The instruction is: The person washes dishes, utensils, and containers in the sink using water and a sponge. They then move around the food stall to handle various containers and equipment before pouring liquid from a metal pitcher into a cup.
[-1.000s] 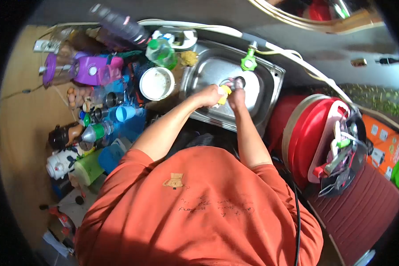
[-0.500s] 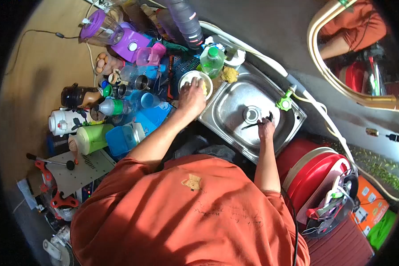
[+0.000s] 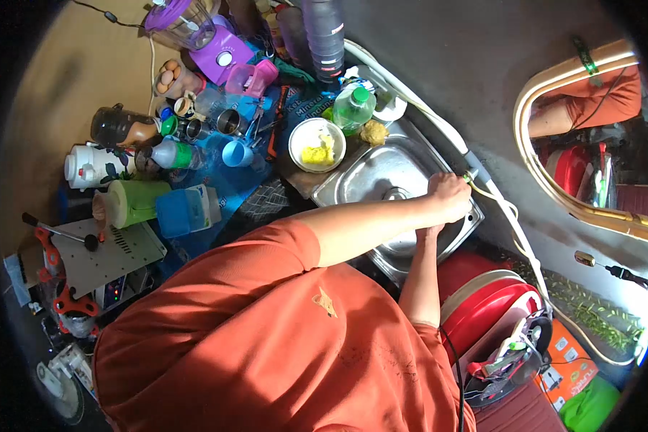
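Note:
My left hand reaches across the metal sink and is closed around the tap at its right edge. The tap's green handle is covered by the fingers. Under the left forearm, my right hand is over the basin, its fingers hidden, so what it holds does not show. A white bowl with yellow pieces in it stands left of the sink. By the sink's back corner are a clear green-capped bottle and a yellowish lump.
A purple blender, a cup of eggs, a blue cup and a green pitcher crowd the left side. Red round containers stand at the right. A white pipe runs along the wall beside a mirror.
My left hand has left the bowl and moved right, onto the tap. The yellow pieces now show uncovered. The dark slim thing in my right hand is now out of sight.

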The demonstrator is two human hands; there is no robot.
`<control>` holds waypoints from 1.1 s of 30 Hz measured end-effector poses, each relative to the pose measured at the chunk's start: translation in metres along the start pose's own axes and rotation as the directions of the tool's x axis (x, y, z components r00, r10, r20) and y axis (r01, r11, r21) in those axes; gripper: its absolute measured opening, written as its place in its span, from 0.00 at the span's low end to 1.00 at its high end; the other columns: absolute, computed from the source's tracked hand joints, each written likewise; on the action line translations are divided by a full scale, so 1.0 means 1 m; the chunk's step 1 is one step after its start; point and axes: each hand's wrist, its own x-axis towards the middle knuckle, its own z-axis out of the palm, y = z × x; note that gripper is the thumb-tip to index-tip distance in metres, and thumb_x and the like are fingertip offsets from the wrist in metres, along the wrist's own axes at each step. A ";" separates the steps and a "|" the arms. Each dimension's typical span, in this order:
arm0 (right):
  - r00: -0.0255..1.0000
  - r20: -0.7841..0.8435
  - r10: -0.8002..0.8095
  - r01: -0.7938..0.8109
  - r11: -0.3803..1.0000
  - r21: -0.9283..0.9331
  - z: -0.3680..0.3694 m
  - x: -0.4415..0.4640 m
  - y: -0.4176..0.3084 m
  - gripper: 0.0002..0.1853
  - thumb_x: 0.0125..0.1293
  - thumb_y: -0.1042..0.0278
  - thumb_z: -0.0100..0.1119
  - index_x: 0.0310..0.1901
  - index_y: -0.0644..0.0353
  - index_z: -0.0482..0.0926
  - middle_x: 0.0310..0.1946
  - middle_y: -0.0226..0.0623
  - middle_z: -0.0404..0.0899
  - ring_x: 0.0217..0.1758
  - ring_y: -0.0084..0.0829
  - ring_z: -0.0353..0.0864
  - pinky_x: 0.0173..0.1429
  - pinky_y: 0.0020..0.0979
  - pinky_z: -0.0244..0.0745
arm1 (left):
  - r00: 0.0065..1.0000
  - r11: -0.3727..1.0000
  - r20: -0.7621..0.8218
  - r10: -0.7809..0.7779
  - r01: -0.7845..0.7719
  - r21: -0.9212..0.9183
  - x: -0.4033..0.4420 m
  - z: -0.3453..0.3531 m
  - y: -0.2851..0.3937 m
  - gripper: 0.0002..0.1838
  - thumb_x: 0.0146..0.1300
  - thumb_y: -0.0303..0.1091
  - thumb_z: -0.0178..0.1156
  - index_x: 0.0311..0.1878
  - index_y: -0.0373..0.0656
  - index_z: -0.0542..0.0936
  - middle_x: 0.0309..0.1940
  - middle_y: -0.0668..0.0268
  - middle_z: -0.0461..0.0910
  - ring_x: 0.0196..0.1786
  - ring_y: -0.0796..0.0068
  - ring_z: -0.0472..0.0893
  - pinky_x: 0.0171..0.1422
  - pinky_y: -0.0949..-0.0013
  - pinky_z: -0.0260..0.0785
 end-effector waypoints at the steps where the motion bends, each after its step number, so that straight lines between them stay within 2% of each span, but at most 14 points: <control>1: 1.000 -0.006 0.002 -0.002 1.000 -0.015 -0.002 0.006 0.005 0.21 0.75 0.48 0.45 0.54 0.56 0.76 0.43 0.31 0.80 0.48 0.30 0.79 0.57 0.38 0.75 | 0.997 0.995 -0.028 -0.078 0.076 -0.057 -0.001 -0.003 0.002 0.24 0.60 0.51 0.60 0.28 0.35 0.85 0.26 0.51 0.83 0.35 0.51 0.85 0.37 0.50 0.75; 6: 0.991 0.037 0.125 -0.120 0.986 -0.118 -0.029 0.047 0.041 0.20 0.76 0.49 0.46 0.52 0.56 0.77 0.42 0.32 0.81 0.47 0.32 0.81 0.55 0.37 0.77 | 0.956 0.866 0.094 -0.276 0.290 -0.407 0.012 0.044 -0.029 0.32 0.66 0.57 0.54 0.30 0.29 0.82 0.22 0.44 0.81 0.32 0.48 0.85 0.40 0.52 0.78; 8: 0.977 0.135 0.165 -0.128 0.960 -0.249 -0.065 0.074 0.060 0.19 0.76 0.50 0.46 0.52 0.56 0.78 0.42 0.33 0.81 0.46 0.32 0.81 0.54 0.37 0.77 | 0.818 0.320 0.461 -0.344 0.564 -0.761 -0.004 0.026 -0.040 0.36 0.68 0.61 0.51 0.30 0.30 0.80 0.23 0.43 0.80 0.32 0.43 0.84 0.41 0.52 0.78; 9: 0.958 0.250 0.139 -0.055 0.947 -0.316 -0.082 0.087 0.073 0.19 0.76 0.50 0.46 0.51 0.57 0.78 0.42 0.33 0.81 0.46 0.32 0.81 0.54 0.36 0.78 | 0.795 0.214 0.401 -0.454 0.535 -0.817 -0.012 0.031 -0.047 0.36 0.68 0.64 0.50 0.29 0.33 0.80 0.24 0.46 0.82 0.33 0.42 0.84 0.39 0.54 0.77; 10: 0.972 -0.037 0.233 -0.235 0.967 -0.095 -0.061 0.070 0.055 0.18 0.76 0.51 0.45 0.49 0.57 0.78 0.39 0.34 0.81 0.42 0.33 0.82 0.49 0.35 0.79 | 0.831 0.661 0.044 -0.555 0.472 -0.582 -0.015 0.057 -0.066 0.32 0.67 0.62 0.52 0.31 0.37 0.81 0.27 0.49 0.84 0.36 0.47 0.85 0.40 0.56 0.77; 13: 0.980 0.055 0.192 -0.191 0.981 -0.022 -0.023 0.036 0.026 0.16 0.77 0.60 0.40 0.44 0.61 0.76 0.41 0.38 0.79 0.45 0.33 0.78 0.53 0.36 0.76 | 0.778 0.772 -0.198 -0.596 0.488 -0.408 -0.016 0.128 -0.103 0.29 0.66 0.59 0.55 0.35 0.36 0.82 0.33 0.48 0.84 0.40 0.48 0.85 0.44 0.55 0.76; 16: 0.991 0.092 0.097 -0.091 0.994 -0.065 -0.033 0.031 0.031 0.16 0.76 0.61 0.40 0.42 0.61 0.76 0.41 0.38 0.79 0.46 0.33 0.79 0.54 0.36 0.75 | 0.895 0.683 0.177 -0.409 0.429 -0.592 -0.016 0.130 -0.116 0.26 0.64 0.56 0.58 0.41 0.37 0.82 0.39 0.46 0.84 0.41 0.47 0.84 0.46 0.53 0.74; 17: 0.997 0.071 -0.038 0.073 0.807 -0.586 -0.016 0.008 0.007 0.16 0.76 0.59 0.41 0.40 0.60 0.76 0.40 0.36 0.78 0.45 0.30 0.77 0.54 0.35 0.73 | 0.935 0.763 0.113 -0.337 0.342 -0.549 -0.012 0.150 -0.123 0.24 0.66 0.54 0.58 0.42 0.38 0.82 0.38 0.49 0.85 0.39 0.51 0.84 0.45 0.55 0.74; 18: 0.997 -0.067 0.024 -0.040 0.971 -0.234 0.007 -0.012 -0.009 0.14 0.75 0.59 0.43 0.41 0.59 0.75 0.38 0.32 0.76 0.44 0.28 0.75 0.53 0.33 0.71 | 0.967 0.829 0.060 -0.248 0.244 -0.503 -0.008 0.165 -0.124 0.22 0.67 0.52 0.58 0.42 0.39 0.83 0.37 0.53 0.86 0.38 0.54 0.85 0.44 0.56 0.74; 19: 0.999 -0.012 0.037 -0.038 0.997 -0.064 -0.008 -0.008 -0.004 0.12 0.75 0.61 0.44 0.42 0.59 0.75 0.38 0.29 0.75 0.44 0.26 0.74 0.53 0.31 0.70 | 0.951 0.748 0.269 -0.152 0.288 -0.597 -0.004 0.156 -0.123 0.20 0.69 0.49 0.57 0.44 0.40 0.83 0.35 0.59 0.85 0.34 0.63 0.82 0.40 0.60 0.73; 22: 1.000 -0.014 -0.001 -0.003 0.969 -0.247 -0.043 -0.018 -0.002 0.09 0.69 0.66 0.52 0.48 0.55 0.71 0.43 0.29 0.72 0.46 0.24 0.72 0.54 0.28 0.68 | 0.831 0.519 0.547 0.104 0.424 -0.742 0.003 0.157 -0.147 0.14 0.73 0.40 0.56 0.46 0.40 0.84 0.28 0.74 0.79 0.26 0.84 0.69 0.29 0.73 0.63; 28: 0.983 0.155 -0.102 0.172 0.813 -0.556 -0.064 -0.025 0.008 0.16 0.66 0.76 0.64 0.50 0.60 0.67 0.39 0.29 0.71 0.42 0.22 0.70 0.50 0.25 0.69 | 0.921 0.697 0.385 0.067 0.233 -0.678 0.003 0.163 -0.142 0.12 0.65 0.32 0.62 0.46 0.33 0.82 0.30 0.62 0.83 0.22 0.80 0.77 0.26 0.70 0.71; 31: 0.976 0.119 -0.182 0.218 0.825 -0.521 -0.071 -0.021 0.014 0.16 0.65 0.77 0.64 0.50 0.61 0.67 0.39 0.31 0.73 0.41 0.22 0.71 0.49 0.26 0.70 | 0.765 0.503 0.641 -0.068 0.581 -0.640 0.006 0.140 -0.125 0.12 0.65 0.31 0.63 0.46 0.32 0.82 0.31 0.60 0.83 0.22 0.78 0.78 0.25 0.70 0.74; 33: 0.965 0.112 -0.237 0.257 0.781 -0.569 -0.071 -0.021 0.009 0.17 0.64 0.77 0.65 0.49 0.62 0.68 0.36 0.32 0.74 0.39 0.23 0.72 0.47 0.27 0.71 | 0.792 0.538 0.608 -0.056 0.537 -0.650 0.009 0.137 -0.126 0.09 0.65 0.32 0.63 0.40 0.34 0.83 0.26 0.65 0.82 0.20 0.79 0.76 0.25 0.71 0.72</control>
